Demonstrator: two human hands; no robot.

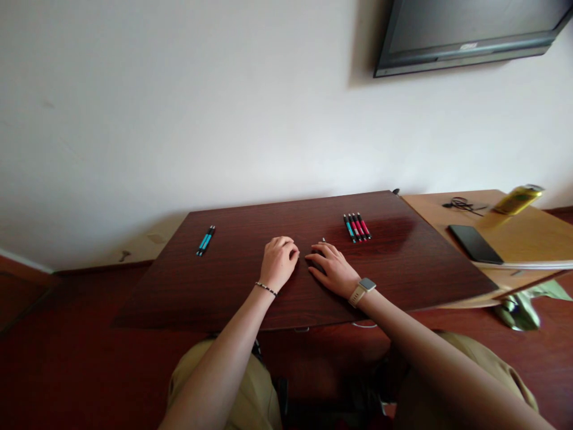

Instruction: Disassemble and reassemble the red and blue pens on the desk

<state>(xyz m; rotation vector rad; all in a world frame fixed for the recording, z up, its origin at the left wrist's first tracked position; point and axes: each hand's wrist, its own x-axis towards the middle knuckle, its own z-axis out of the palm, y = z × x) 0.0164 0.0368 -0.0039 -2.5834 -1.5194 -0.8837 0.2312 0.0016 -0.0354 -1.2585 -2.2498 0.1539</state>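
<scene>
Both of my hands are over the dark brown table (pixel 233 286), near its middle. My left hand (pixel 280 260) rests with its fingers curled in and the thumb close to them; what is inside, if anything, is hidden. Just right of it, my right hand (pixel 332 269) lies palm down with its fingers stretched apart. A small pale tip (pixel 323 239) shows beyond its fingers; the rest of that thing is covered. Two light blue pens (pixel 205 241) lie side by side at the left. Beyond my right hand is a row with a blue pen (pixel 349 228) and several pink-red pens (pixel 361 227).
A lighter wooden cabinet (pixel 550 236) adjoins the table at the right. On it are a black phone (pixel 474 243), a dark cable (pixel 463 205) and a yellow can (pixel 517 200). A television (pixel 470 36) hangs on the wall above. My knees are below the table's front edge.
</scene>
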